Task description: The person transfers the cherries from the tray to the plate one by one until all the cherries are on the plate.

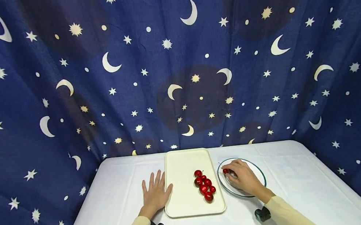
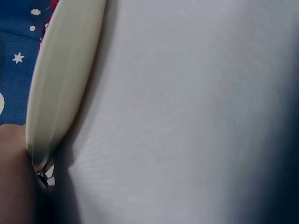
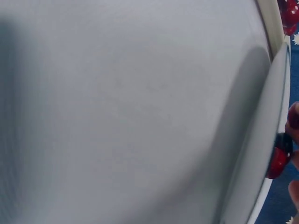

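Observation:
In the head view my left hand (image 1: 155,195) lies with fingers spread on the white cloth, its thumb at the left rim of the cream tray (image 1: 183,200). My right hand (image 1: 245,177) is over a white plate with a teal rim (image 1: 260,177) and pinches a red cherry (image 1: 225,171) between thumb and fingers. Another red cherry (image 3: 278,163), with something dark beside it, shows at the plate under those fingers in the right wrist view. The hand hides much of the plate's middle. Several glossy red cherries (image 1: 203,189) lie clustered on the tray's right half.
A white cloth (image 1: 111,207) covers the table. The tray stands between the hands, with the plate close to its right side. Behind the table hangs a dark blue curtain (image 1: 153,104) with moons and stars. A dark wrist device (image 1: 262,214) sits below the right wrist.

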Available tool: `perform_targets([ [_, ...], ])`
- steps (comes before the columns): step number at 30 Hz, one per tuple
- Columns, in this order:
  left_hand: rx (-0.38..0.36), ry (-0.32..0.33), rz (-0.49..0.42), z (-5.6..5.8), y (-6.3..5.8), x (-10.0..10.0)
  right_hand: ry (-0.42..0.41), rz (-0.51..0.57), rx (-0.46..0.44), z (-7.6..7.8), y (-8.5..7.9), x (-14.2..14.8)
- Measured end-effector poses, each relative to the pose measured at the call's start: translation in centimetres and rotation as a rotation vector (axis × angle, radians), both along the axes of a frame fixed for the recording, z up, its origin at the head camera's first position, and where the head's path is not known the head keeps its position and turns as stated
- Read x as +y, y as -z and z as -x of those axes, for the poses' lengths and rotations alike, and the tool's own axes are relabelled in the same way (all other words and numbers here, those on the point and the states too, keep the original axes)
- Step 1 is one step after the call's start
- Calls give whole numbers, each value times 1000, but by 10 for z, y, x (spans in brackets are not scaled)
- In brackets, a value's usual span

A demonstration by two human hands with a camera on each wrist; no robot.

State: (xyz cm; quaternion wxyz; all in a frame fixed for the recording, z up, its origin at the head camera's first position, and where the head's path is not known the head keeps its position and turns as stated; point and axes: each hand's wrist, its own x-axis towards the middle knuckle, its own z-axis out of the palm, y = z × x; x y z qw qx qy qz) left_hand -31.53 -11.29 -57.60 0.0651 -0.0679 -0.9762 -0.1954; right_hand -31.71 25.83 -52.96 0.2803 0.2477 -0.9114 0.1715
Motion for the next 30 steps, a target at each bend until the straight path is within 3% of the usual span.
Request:
perform_targets([
  [7, 10, 17, -40, -4, -10, 0, 48, -18, 11, 2, 2, 0],
  [14, 2, 5, -10, -3, -4, 0, 89, -74, -9, 0, 4, -2],
  [24, 2, 2, -11, -5, -10, 0, 82, -83, -10, 2, 6, -1],
  [30, -5, -6, 8, 0, 0, -1, 81, -75, -18, 0, 7, 1],
])
